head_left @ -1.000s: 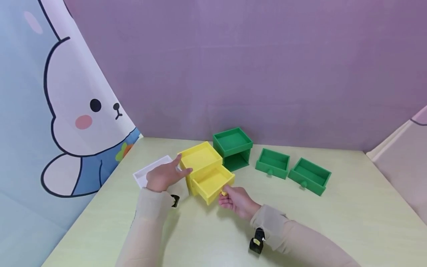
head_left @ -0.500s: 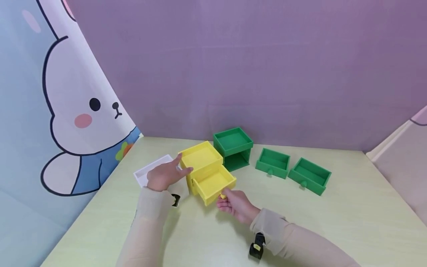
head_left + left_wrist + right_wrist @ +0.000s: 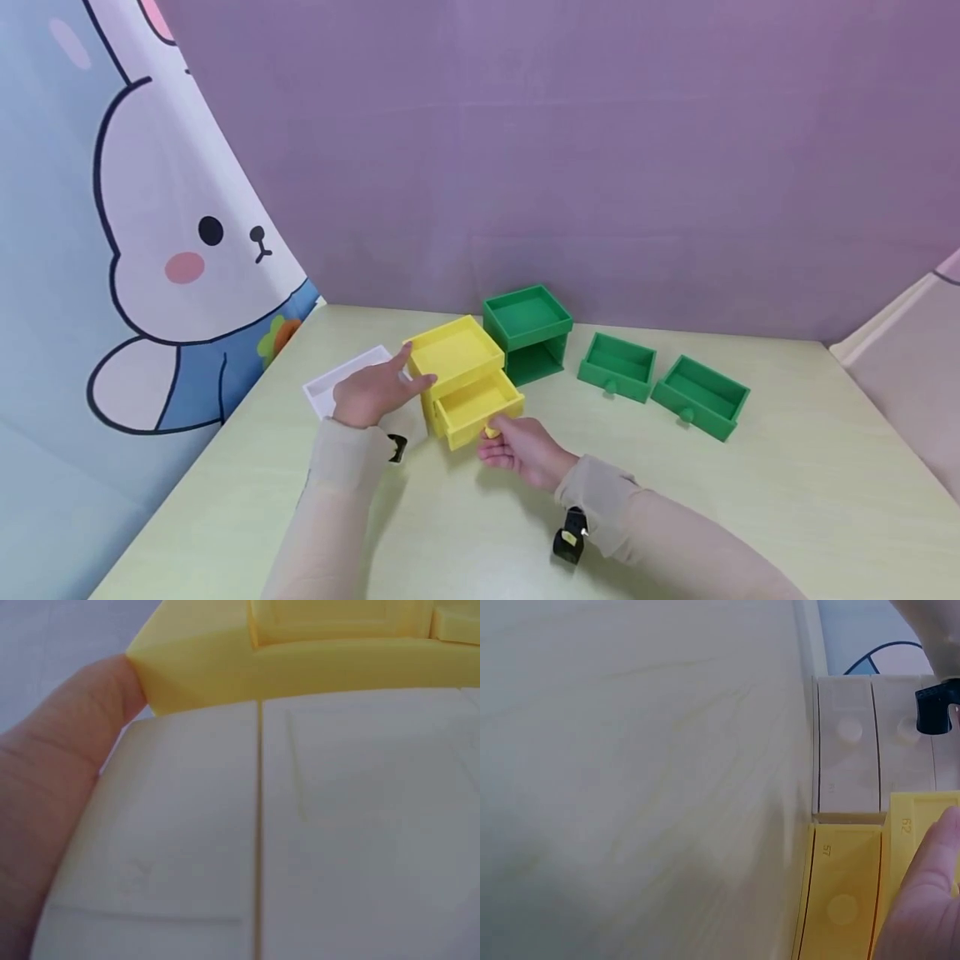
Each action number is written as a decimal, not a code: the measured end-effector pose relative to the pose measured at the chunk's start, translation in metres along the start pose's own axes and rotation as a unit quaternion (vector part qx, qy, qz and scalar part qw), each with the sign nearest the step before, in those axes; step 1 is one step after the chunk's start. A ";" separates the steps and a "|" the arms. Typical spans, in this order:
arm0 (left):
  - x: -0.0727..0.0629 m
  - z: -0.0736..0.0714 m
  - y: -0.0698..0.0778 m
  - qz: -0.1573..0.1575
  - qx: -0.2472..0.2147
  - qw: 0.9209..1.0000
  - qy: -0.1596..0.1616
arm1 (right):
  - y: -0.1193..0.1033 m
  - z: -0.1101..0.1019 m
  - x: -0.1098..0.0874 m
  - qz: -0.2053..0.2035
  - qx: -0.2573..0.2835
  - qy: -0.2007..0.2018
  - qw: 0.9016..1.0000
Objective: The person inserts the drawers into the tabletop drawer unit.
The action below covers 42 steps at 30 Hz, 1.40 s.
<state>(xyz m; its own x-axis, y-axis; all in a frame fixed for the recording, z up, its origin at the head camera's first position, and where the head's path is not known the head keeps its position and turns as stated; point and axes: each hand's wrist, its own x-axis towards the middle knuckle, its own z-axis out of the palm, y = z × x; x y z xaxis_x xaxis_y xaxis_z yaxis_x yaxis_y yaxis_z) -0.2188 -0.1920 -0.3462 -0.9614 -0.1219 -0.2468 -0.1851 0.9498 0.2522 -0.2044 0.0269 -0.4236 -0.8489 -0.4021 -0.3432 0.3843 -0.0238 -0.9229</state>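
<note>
A yellow mini chest of drawers stands in the middle of the table, its upper drawer partly out. My right hand pinches that drawer's small knob between thumb and finger. The lower yellow drawer is fully in, as the right wrist view shows. My left hand lies with spread, straight fingers against the yellow chest's left side, over a white chest. In the left wrist view, a digit touches the yellow chest's corner beside the white drawer fronts.
Behind the yellow chest stands a green chest with a bare, drawerless front. Two green drawers lie on the table to the right, knobs facing me. A purple cloth backdrop rises at the table's far edge.
The yellow drawer came out slightly, then slid back in some way, with my right hand moving left along with it. My left hand keeps its place on the yellow chest.
</note>
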 end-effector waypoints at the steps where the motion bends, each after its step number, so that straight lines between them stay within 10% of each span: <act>1: 0.000 0.000 0.000 -0.001 0.000 1.000 0.000 | 0.000 -0.001 -0.001 0.001 0.000 -0.002 1.000; 42: -0.001 -0.001 0.003 -0.008 0.005 1.000 -0.002 | 0.008 -0.013 -0.002 -0.080 0.060 0.007 0.995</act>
<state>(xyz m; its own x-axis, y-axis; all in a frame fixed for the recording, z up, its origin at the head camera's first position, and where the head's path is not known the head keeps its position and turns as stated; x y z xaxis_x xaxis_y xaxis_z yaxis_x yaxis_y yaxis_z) -0.2180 -0.1897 -0.3442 -0.9574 -0.1358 -0.2548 -0.1984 0.9506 0.2388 -0.2041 0.0393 -0.4320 -0.9074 -0.3710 -0.1976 0.2846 -0.1963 -0.9383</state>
